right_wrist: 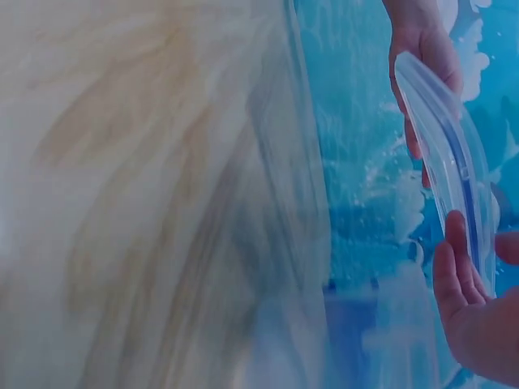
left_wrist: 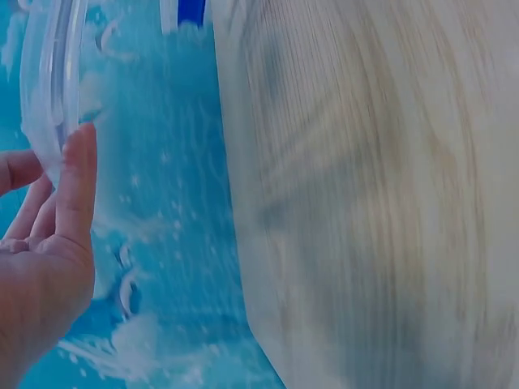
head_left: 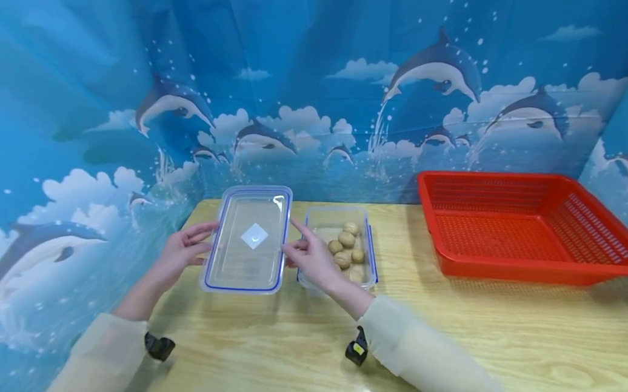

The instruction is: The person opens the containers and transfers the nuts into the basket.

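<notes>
Between both hands, above the table, is a clear plastic container lid (head_left: 245, 258) with a blue seal and a white diamond-shaped label. My left hand (head_left: 183, 249) grips its left edge, thumb and fingers on either side of the rim, as the left wrist view shows with the lid (left_wrist: 55, 73) edge-on. On the right edge, my right hand (head_left: 312, 258) pinches the rim; in the right wrist view its fingers (right_wrist: 458, 267) lie against the lid. Just behind the right hand stands a clear plastic box (head_left: 340, 211) with blue side clips, holding several walnuts (head_left: 346, 239).
A red plastic basket (head_left: 528, 263) with slotted walls stands on the right of the wood-grain table (head_left: 292, 352). A blue dolphin-print curtain (head_left: 323, 69) hangs behind the table and along its left side.
</notes>
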Demonstrator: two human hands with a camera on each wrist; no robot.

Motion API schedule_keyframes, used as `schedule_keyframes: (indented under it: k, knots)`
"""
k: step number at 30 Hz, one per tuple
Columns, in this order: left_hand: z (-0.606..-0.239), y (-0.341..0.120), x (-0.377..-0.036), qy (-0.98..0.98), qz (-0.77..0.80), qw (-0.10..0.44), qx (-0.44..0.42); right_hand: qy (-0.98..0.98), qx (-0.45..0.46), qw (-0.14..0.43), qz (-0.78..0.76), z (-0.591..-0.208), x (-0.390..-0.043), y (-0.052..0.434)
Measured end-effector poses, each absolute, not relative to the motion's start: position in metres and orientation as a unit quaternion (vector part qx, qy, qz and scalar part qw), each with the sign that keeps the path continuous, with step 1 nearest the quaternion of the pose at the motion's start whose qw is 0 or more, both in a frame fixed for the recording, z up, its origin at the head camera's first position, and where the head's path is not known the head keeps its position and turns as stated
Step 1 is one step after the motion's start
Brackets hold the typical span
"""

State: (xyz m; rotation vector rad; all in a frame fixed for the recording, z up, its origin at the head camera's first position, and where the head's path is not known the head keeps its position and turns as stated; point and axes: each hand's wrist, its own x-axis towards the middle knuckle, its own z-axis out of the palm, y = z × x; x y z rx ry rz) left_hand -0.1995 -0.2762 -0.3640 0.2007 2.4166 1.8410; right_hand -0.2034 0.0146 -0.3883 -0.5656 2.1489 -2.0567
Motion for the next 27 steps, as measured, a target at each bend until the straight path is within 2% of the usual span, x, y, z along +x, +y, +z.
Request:
schedule_keyframes:
  k: [17, 27]
  knots:
    - [-0.375, -0.325, -0.194, 0.82, 0.564, 0.078, 0.052, 0.735, -0.159, 0.082, -0.654, -0.406, -0.194, -0.045]
    - [-0.396, -0.339, -0.197, 0.834, 0.533, 0.129, 0.061, 0.757, -0.109, 0.113, -0.634, -0.426, -0.194, -0.056]
